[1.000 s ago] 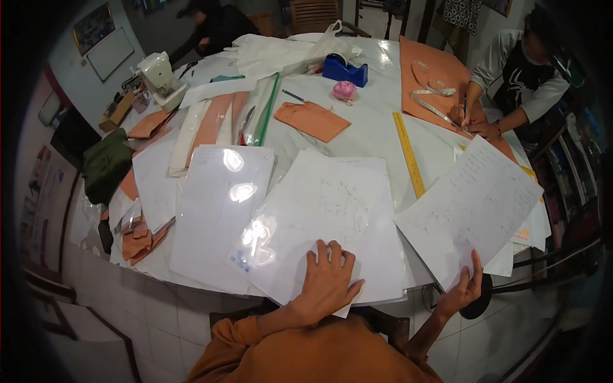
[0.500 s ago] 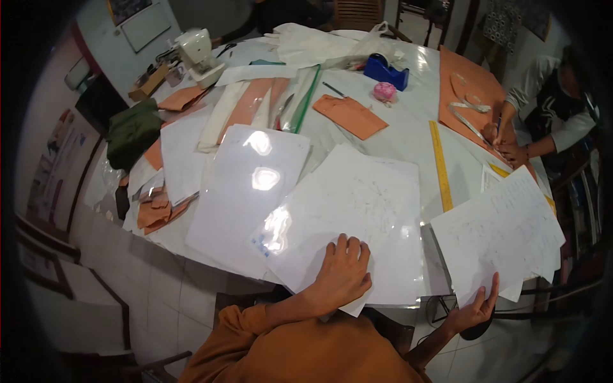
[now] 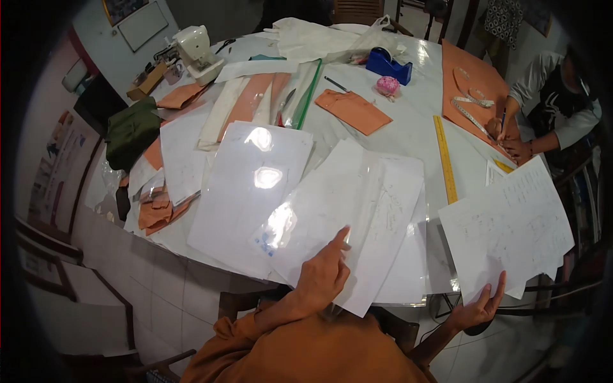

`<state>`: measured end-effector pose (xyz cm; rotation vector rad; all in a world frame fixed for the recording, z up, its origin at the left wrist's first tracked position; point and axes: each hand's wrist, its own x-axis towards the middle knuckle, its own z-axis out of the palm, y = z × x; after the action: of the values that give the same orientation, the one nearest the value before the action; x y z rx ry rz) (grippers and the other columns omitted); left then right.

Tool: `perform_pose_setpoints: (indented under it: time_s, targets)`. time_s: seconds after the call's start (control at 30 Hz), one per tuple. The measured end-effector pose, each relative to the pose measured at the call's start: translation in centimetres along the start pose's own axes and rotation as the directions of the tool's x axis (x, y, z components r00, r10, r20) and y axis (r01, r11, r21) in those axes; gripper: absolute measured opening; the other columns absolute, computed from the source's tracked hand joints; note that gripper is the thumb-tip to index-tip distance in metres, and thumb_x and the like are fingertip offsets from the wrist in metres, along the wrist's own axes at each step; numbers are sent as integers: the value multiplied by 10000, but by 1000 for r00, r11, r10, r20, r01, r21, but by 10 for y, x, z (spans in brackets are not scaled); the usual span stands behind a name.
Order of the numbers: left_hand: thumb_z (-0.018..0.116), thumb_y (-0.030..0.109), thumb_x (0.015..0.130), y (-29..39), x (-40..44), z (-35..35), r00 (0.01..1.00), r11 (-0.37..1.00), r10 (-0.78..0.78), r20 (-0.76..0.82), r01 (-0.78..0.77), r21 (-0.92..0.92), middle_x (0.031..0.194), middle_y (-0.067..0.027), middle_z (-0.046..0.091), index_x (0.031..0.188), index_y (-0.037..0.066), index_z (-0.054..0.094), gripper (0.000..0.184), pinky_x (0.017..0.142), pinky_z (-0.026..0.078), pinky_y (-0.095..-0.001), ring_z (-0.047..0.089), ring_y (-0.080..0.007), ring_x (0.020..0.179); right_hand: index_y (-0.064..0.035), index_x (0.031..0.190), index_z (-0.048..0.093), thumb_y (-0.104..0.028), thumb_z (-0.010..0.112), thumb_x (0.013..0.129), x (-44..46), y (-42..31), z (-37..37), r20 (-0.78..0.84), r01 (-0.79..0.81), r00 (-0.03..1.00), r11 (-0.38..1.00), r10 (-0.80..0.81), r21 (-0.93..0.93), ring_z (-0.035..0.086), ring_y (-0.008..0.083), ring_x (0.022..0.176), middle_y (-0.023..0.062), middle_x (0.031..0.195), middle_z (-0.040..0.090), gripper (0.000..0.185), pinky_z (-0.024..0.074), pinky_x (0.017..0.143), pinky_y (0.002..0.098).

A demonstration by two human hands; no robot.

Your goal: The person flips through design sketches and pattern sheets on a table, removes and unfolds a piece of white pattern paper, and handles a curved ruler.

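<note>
My left hand (image 3: 324,273) is at the front edge of the table, over a clear plastic sleeve (image 3: 313,210) with white paper in it. Its index finger stretches along the sleeve's edge and the other fingers curl; the thumb's grip is partly hidden. Just right of this hand, a slanted white sheet with faint pencil sketches (image 3: 388,214) overlaps another sleeve. In my right hand (image 3: 480,308) is a small stack of written and sketched sheets (image 3: 511,223), gripped at the lower edge and raised at the table's right side.
Another sleeve (image 3: 246,185) lies to the left. Beyond are orange fabric (image 3: 353,112), a blue tape dispenser (image 3: 388,66), a pink ball-like item (image 3: 387,86) and a yellow ruler (image 3: 446,159). A sewing machine (image 3: 196,54) stands at back left. At right, a co-worker's hands (image 3: 511,142) work on orange cloth.
My left hand has gone from lying on the sketched sheet to the sleeve's edge, slightly left and lower. The sketched sheet now slants. My right hand still holds its stack, shifted slightly right.
</note>
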<state>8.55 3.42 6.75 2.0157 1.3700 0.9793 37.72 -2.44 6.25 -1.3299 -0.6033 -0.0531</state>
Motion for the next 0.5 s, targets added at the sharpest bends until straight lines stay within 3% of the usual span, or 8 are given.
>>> perform_pose_setpoints:
  time_s: [0.13,0.23,0.33,0.5]
  targets:
    - [612,29,784,3,-2,5,979,959,199,41,-203,198,998,-118,590,1035,15,601,251,602,516,-312,603,-224,719,49,1232,568,50,439,860,-4,-2,8,9,-6,1000,999,6,34,573,220,1064,130,1263,569,393,475,926,328]
    - [687,174,780,7,-2,10,974,947,222,37,-225,228,1015,-137,569,1030,10,597,312,607,497,-334,580,-247,779,45,1227,573,51,434,860,-5,-3,10,21,-9,1000,998,8,61,578,222,1062,131,1259,572,392,482,928,339]
    - [724,314,764,11,-1,10,979,920,175,102,-199,339,1084,-163,533,1047,4,585,442,679,469,-367,535,-285,893,44,1226,573,51,429,862,-5,-6,10,1,-13,1000,999,13,36,579,223,1065,133,1259,573,391,487,929,348]
    - [728,347,763,16,1,7,980,891,98,174,-164,423,1174,-197,475,1113,-10,538,535,785,424,-420,457,-334,1030,44,1228,571,49,428,864,-5,-5,6,2,-10,1000,999,10,32,580,225,1064,135,1261,571,392,488,932,351]
